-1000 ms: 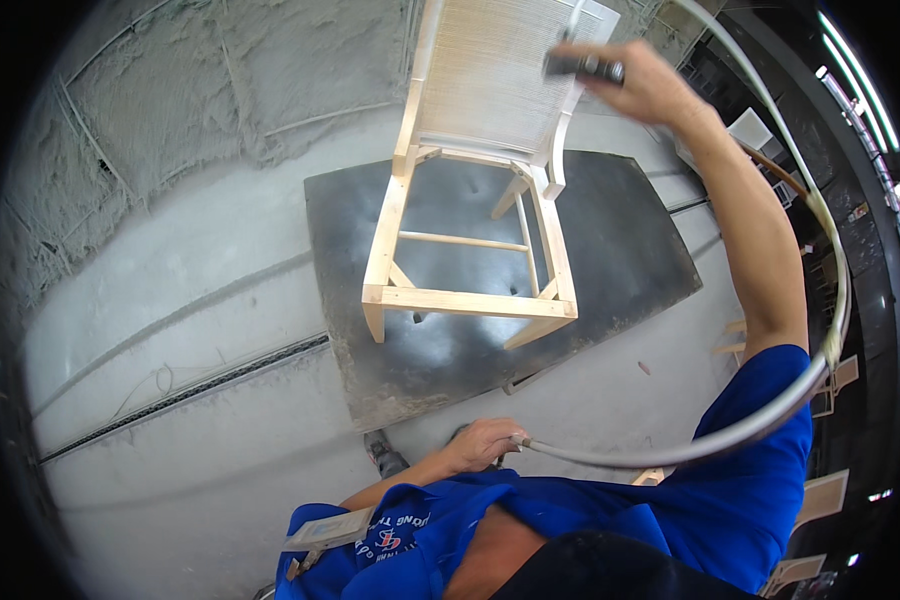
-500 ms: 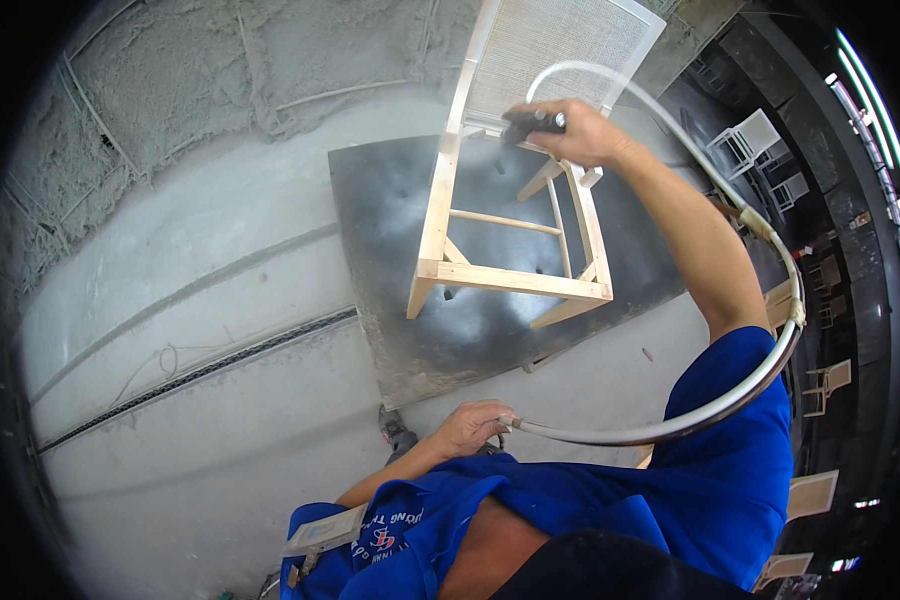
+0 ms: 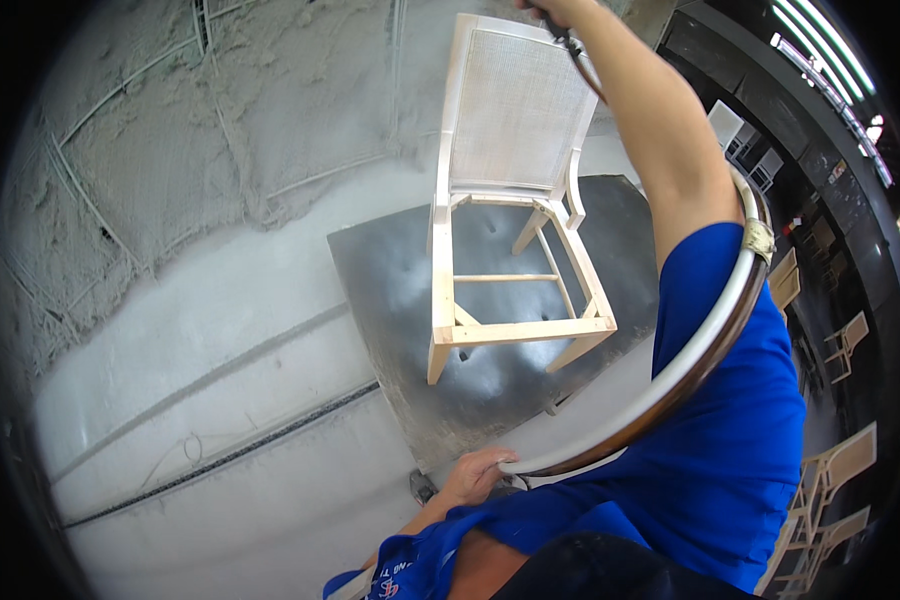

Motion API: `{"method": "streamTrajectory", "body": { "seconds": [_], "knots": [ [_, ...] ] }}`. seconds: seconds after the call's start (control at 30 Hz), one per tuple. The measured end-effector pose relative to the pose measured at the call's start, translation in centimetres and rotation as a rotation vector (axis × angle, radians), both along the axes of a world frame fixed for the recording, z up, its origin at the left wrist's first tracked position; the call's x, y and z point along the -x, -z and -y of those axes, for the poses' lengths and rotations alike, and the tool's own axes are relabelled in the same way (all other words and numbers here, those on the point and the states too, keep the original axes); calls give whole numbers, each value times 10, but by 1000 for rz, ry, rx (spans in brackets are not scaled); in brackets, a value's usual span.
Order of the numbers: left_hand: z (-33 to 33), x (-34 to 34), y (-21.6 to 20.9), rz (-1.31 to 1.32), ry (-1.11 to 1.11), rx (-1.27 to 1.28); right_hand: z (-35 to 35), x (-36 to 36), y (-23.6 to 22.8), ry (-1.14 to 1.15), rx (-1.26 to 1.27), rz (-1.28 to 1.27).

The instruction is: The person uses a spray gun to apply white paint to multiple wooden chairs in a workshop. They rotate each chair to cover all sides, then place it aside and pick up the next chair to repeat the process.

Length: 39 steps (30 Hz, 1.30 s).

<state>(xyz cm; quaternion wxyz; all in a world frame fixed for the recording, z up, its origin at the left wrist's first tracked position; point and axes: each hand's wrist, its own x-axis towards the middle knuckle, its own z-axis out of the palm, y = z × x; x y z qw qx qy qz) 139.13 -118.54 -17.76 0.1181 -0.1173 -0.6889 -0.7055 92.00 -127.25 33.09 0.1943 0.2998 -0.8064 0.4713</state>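
A pale wooden chair frame [image 3: 520,334] stands upright on a dark square board [image 3: 370,290]. Its backrest [image 3: 515,110] is a whitish woven panel, and the seat is an open frame. My right hand [image 3: 573,12] is raised at the top edge, closed around a dark spray gun [image 3: 553,26] beside the backrest's upper right corner; part of the gun is cut off by the picture's edge. A pale and brown hose [image 3: 660,410] loops around my right arm. Low in the middle, my left hand [image 3: 477,476] is closed on the hose's near part.
Behind the chair rises a grey, crusted wall [image 3: 300,110] with pipes. A dark slotted channel [image 3: 220,460] crosses the pale floor at the left. More chairs [image 3: 835,470] stand along the right side, under bright tube lights [image 3: 820,45].
My right hand with the spray gun has moved up from the bottom of the backrest to its top right corner. The whole backrest now shows. My left hand still grips the hose.
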Motion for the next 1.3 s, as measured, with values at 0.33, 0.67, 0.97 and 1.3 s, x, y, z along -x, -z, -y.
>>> {"method": "streamTrajectory", "body": {
  "seconds": [0.33,0.67,0.97,1.3],
  "knots": [
    [54,-12,-7,85,-1,-63,-173,42,-48,723,-481,-8],
    [60,-31,27,-33,69,-228,68,-23,63,257,-877,-442],
    [66,-100,83,141,-122,-367,180,-6,317,84,-1094,67],
    [43,-149,137,352,-242,-526,225,-10,583,-184,-1321,204]
  ]
}}
